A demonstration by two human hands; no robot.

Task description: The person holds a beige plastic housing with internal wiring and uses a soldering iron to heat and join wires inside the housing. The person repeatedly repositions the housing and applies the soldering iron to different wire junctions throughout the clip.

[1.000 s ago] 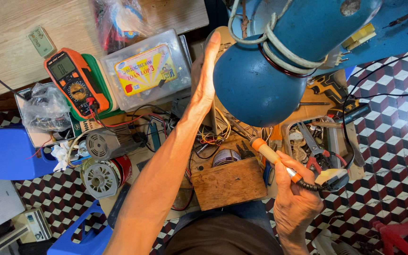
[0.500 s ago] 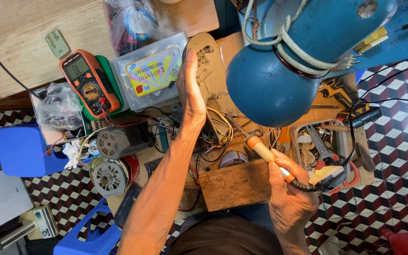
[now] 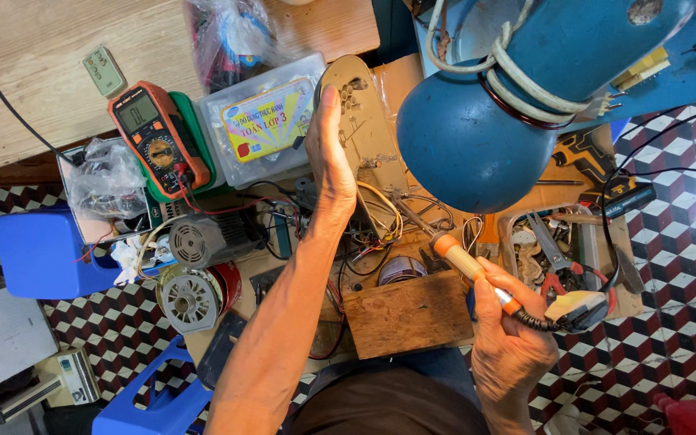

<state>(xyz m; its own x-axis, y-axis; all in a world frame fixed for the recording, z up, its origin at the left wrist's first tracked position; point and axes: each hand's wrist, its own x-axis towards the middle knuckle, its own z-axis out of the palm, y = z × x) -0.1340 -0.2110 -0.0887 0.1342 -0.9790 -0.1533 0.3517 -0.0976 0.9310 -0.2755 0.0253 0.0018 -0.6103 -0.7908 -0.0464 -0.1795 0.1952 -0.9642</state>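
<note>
My left hand (image 3: 330, 157) reaches forward and grips the edge of a long tan circuit board (image 3: 362, 121) that stands on its side, with yellow and white wires (image 3: 384, 217) hanging from it. My right hand (image 3: 509, 338) holds a soldering iron (image 3: 465, 262) by its wooden handle, the metal tip (image 3: 412, 216) pointing up-left toward the board's lower end and the wires. A wooden block (image 3: 408, 312) lies just below the iron, with a spool of solder (image 3: 400, 270) behind it.
A blue desk lamp (image 3: 509, 97) hangs over the right. An orange multimeter (image 3: 159, 141), a clear plastic box (image 3: 263, 121), small motors (image 3: 195, 266), a blue stool (image 3: 38, 250) and a tray of pliers (image 3: 557, 254) crowd the workspace on a checkered floor.
The view has shifted, so the lamp sits further right. My left hand has stayed on the board's edge; my right hand keeps the iron near the wires.
</note>
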